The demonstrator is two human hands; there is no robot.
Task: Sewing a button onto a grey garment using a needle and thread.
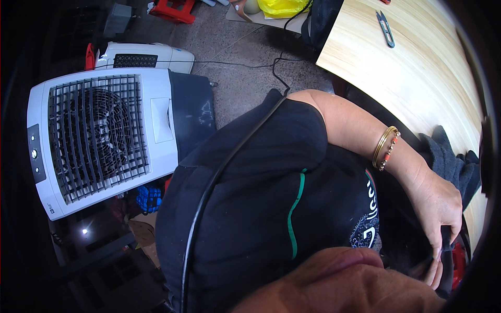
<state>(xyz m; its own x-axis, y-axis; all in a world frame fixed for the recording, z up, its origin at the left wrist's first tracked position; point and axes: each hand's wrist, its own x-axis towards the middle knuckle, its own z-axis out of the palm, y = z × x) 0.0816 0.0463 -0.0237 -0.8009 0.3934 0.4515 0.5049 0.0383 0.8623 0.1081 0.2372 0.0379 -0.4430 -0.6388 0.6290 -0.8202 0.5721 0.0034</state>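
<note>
My left hand, with gold bangles and a beaded bracelet on its wrist, reaches down at the right edge of the table. Its fingers are bent and pinch dark grey cloth. Just below, a few fingers of my right hand show close together against the same dark cloth; the rest of that hand is hidden. Beside my left wrist, dark grey fabric pieces with finger-like ends lie bunched on the table edge.
A light wood-grain table carries thread snips near its far end. To my left stands a white air cooler, with a white appliance behind it. A black cable runs across my shirt. A yellow bag sits beyond.
</note>
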